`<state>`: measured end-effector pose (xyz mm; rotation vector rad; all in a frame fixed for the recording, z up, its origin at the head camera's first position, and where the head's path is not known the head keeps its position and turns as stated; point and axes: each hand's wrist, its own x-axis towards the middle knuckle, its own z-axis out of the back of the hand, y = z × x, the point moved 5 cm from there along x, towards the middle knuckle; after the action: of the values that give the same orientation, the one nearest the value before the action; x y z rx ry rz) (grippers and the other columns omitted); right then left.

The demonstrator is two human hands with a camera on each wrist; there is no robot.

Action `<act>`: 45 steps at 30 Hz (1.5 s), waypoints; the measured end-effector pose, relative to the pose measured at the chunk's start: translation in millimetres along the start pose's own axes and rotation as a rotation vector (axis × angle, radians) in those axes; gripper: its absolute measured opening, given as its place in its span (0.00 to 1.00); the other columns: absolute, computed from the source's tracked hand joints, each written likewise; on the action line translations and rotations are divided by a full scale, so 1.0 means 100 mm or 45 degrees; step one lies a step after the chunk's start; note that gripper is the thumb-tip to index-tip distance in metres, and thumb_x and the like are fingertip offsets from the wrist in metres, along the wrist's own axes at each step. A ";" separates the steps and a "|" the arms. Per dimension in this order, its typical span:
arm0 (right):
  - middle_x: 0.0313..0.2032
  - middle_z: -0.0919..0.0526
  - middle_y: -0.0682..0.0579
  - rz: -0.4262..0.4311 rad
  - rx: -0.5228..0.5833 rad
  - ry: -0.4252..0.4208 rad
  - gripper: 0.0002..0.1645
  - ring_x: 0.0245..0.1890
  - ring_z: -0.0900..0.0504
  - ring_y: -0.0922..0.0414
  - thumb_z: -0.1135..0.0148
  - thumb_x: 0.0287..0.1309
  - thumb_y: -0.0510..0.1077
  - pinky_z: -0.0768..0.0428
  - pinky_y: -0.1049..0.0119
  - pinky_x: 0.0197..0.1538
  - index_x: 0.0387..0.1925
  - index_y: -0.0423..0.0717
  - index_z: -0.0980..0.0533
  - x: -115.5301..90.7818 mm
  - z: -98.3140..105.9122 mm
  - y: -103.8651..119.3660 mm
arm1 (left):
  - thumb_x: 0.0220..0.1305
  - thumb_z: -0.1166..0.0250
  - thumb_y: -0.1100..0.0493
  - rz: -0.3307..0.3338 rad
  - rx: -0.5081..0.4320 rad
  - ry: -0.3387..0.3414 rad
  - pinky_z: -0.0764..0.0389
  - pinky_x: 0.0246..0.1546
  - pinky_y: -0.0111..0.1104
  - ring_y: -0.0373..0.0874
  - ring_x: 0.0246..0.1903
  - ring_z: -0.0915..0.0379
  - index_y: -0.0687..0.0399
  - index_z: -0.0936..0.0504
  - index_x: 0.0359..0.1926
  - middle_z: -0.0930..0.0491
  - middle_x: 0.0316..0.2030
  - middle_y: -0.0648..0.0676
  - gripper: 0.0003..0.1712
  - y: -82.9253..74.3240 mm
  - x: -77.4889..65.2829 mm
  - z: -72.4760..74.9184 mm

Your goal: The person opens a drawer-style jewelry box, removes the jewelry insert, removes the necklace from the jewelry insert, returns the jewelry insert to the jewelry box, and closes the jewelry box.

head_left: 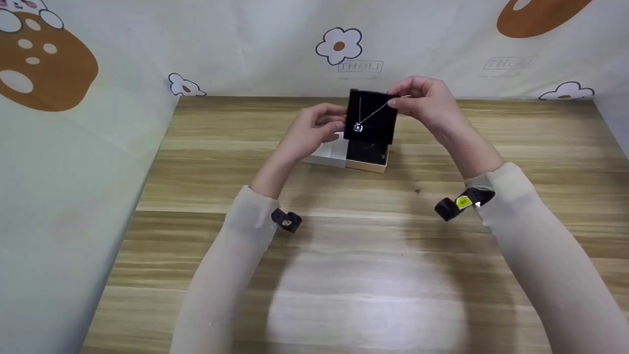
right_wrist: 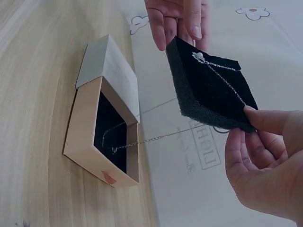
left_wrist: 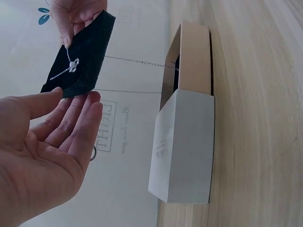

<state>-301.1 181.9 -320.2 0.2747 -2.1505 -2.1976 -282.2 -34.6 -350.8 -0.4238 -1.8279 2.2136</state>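
Observation:
A black foam pad (head_left: 372, 118) with a silver necklace on its face is held up at a tilt. My right hand (head_left: 426, 104) pinches its right edge, thumb on the front over the chain (right_wrist: 228, 85) and fingers behind. At the opposite edge is my left hand (head_left: 312, 129), its relaxed fingers and thumb tip right at the pad's edge. The flower-like pendant (left_wrist: 73, 65) lies on the black face. Two strands of chain (right_wrist: 158, 138) run from behind the pad down into the small gift box (right_wrist: 85, 125), which has a black lining inside.
A pale sleeve (left_wrist: 184, 146) covers the left part of the box, and the rest of the box is uncovered. The box stands near the back edge of the wooden table (head_left: 354, 246). Behind rises a white cloth (head_left: 255, 44) printed with flowers.

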 end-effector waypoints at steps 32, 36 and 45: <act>0.33 0.21 0.57 0.227 -0.025 -0.133 0.13 0.31 0.18 0.64 0.34 0.55 0.28 0.20 0.76 0.43 0.35 0.48 0.22 -0.12 -0.07 0.14 | 0.65 0.37 0.72 0.079 -0.534 -0.080 0.13 0.44 0.32 0.37 0.33 0.19 0.55 0.21 0.31 0.18 0.30 0.47 0.09 -0.02 -0.08 -0.12; 0.33 0.19 0.60 0.239 -0.117 -0.150 0.13 0.31 0.17 0.64 0.35 0.57 0.29 0.19 0.75 0.44 0.37 0.49 0.22 -0.15 -0.09 0.14 | 0.63 0.36 0.73 0.056 -0.517 -0.099 0.13 0.44 0.33 0.37 0.33 0.18 0.54 0.20 0.29 0.18 0.30 0.47 0.10 -0.03 -0.09 -0.12; 0.34 0.25 0.57 0.316 -0.254 -0.265 0.15 0.34 0.24 0.62 0.35 0.56 0.31 0.23 0.75 0.41 0.42 0.48 0.26 -0.23 -0.10 0.15 | 0.62 0.36 0.75 -0.025 -0.506 -0.162 0.12 0.43 0.32 0.36 0.31 0.18 0.55 0.21 0.27 0.18 0.27 0.48 0.12 -0.08 -0.08 -0.09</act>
<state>-277.9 175.8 -303.4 -0.2280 -1.9079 -2.3538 -271.4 -27.7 -344.3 -0.3382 -2.3366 1.8972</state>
